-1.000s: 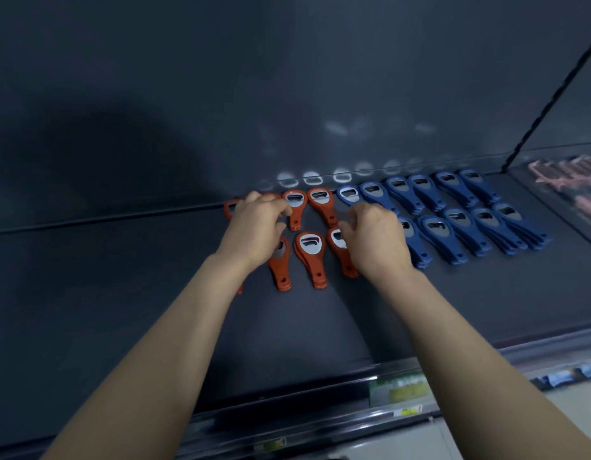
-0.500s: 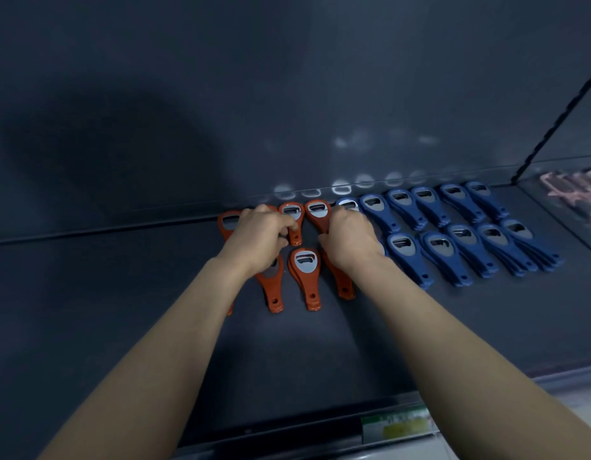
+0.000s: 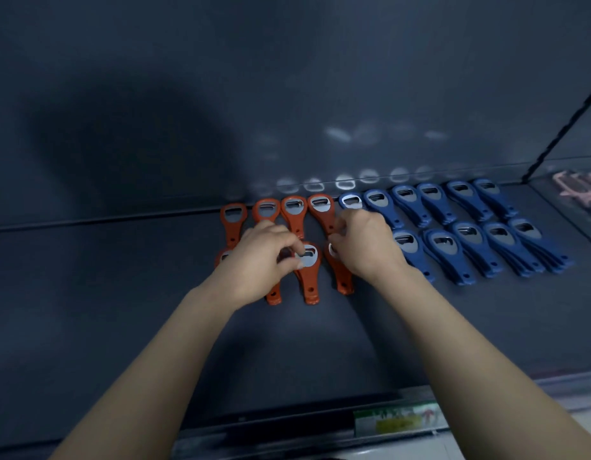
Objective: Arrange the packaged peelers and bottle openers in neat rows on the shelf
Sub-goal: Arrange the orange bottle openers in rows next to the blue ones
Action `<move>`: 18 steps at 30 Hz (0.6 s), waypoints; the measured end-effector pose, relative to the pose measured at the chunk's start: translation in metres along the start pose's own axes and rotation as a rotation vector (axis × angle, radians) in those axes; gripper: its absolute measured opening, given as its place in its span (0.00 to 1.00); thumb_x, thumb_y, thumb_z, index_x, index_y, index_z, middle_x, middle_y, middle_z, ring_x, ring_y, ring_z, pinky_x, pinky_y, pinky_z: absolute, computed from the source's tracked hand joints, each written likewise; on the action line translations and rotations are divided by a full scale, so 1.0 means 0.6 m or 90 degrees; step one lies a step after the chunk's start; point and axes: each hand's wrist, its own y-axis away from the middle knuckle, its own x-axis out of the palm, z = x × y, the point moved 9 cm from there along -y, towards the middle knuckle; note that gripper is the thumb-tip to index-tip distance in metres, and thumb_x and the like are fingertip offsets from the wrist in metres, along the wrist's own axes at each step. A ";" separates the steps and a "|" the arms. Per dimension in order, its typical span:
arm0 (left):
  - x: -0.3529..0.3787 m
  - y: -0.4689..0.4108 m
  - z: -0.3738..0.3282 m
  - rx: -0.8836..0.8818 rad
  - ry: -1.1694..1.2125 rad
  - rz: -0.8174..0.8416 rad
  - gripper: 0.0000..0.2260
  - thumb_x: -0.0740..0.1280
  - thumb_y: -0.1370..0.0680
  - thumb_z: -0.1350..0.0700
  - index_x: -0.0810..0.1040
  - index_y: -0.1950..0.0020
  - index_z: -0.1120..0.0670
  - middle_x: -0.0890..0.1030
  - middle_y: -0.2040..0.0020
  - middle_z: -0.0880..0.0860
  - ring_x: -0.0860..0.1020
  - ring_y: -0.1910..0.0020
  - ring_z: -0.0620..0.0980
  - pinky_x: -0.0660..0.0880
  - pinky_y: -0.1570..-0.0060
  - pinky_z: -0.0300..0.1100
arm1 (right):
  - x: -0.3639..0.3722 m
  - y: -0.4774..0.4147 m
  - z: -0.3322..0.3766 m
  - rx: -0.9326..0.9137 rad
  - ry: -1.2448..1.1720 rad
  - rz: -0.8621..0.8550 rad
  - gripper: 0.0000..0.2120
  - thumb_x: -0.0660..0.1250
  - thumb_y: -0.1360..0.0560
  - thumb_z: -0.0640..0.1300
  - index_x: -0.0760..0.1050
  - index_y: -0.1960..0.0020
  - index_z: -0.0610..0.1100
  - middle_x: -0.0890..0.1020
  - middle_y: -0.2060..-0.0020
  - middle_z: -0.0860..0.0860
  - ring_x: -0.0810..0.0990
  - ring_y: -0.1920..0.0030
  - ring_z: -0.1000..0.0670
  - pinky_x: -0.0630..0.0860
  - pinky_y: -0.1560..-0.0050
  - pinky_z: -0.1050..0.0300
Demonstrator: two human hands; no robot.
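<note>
orange openers (image 3: 309, 280) under both hands: the left hand (image 3: 261, 257) pinches the middle front one's metal head and the right hand (image 3: 364, 247) curls on its neighbour, probably squaring the front row to the back. blue openers (image 3: 470, 234) sit lined up to the right on the shelf (image 3: 121, 310). half a second ago the left hand covered the back row, now it's on the front.

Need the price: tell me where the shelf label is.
In the head view the label sits low, right of centre, on the shelf front edge, nearer than the orange openers.
</note>
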 end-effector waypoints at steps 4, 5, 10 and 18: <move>0.019 0.029 -0.007 -0.032 0.002 0.052 0.20 0.74 0.32 0.48 0.77 0.41 0.49 0.72 0.44 0.42 0.64 0.39 0.44 0.60 0.35 0.42 | -0.002 0.041 -0.005 -0.028 0.025 -0.005 0.12 0.67 0.26 0.47 0.75 0.50 0.38 0.79 0.53 0.41 0.77 0.51 0.41 0.69 0.61 0.57; 0.023 0.036 -0.009 -0.038 0.006 0.061 0.23 0.75 0.32 0.47 0.76 0.39 0.49 0.71 0.42 0.41 0.62 0.38 0.43 0.58 0.34 0.40 | -0.002 0.052 -0.007 -0.032 0.036 -0.012 0.13 0.67 0.26 0.48 0.74 0.48 0.39 0.78 0.51 0.41 0.77 0.49 0.41 0.66 0.60 0.58; 0.036 0.059 -0.026 -0.038 -0.057 0.038 0.25 0.73 0.31 0.45 0.74 0.36 0.48 0.69 0.37 0.43 0.58 0.35 0.41 0.51 0.34 0.38 | 0.018 0.092 -0.022 -0.009 0.052 -0.003 0.22 0.67 0.26 0.53 0.69 0.42 0.38 0.75 0.45 0.42 0.74 0.44 0.41 0.69 0.54 0.54; 0.041 0.079 -0.050 -0.067 -0.160 -0.104 0.19 0.70 0.27 0.49 0.77 0.38 0.54 0.76 0.40 0.50 0.66 0.36 0.51 0.51 0.39 0.38 | 0.031 0.123 -0.015 -0.062 0.021 -0.028 0.20 0.66 0.25 0.50 0.67 0.41 0.39 0.75 0.45 0.42 0.72 0.42 0.42 0.69 0.48 0.54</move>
